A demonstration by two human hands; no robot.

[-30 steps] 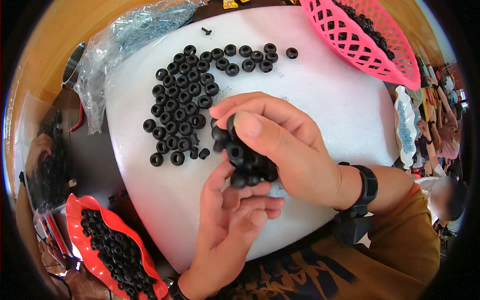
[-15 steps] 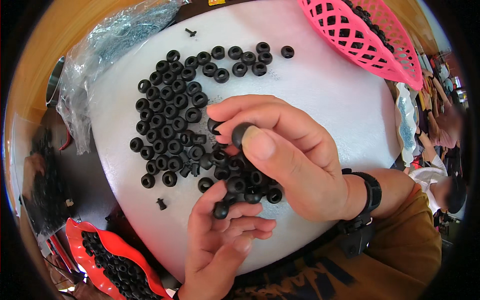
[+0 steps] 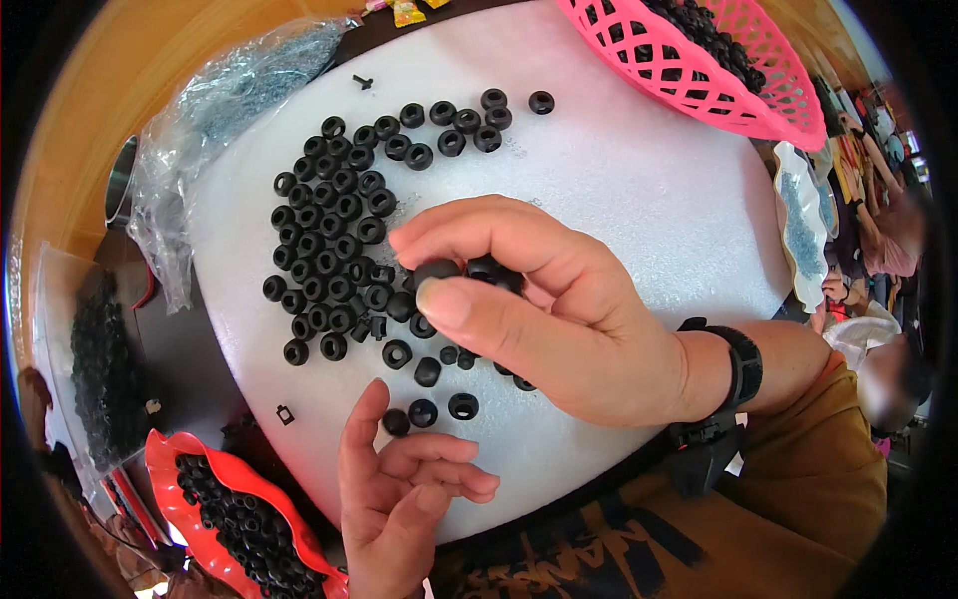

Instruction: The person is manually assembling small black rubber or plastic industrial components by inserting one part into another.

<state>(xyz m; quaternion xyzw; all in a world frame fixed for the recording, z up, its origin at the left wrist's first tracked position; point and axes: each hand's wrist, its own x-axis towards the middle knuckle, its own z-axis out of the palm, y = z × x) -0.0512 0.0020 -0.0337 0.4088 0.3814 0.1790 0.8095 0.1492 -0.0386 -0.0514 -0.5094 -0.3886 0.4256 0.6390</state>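
black beads [image 3: 436,271], pinched in our right hand [image 3: 589,334] and scattered over the white sheet [image 3: 659,200], look light, firm and prone to roll; we'd grip their rounded sides. our left hand [image 3: 399,489] is empty, fingers loosely parted.

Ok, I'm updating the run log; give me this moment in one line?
right hand: holding black beads | left hand: open, empty | white surface: loose beads
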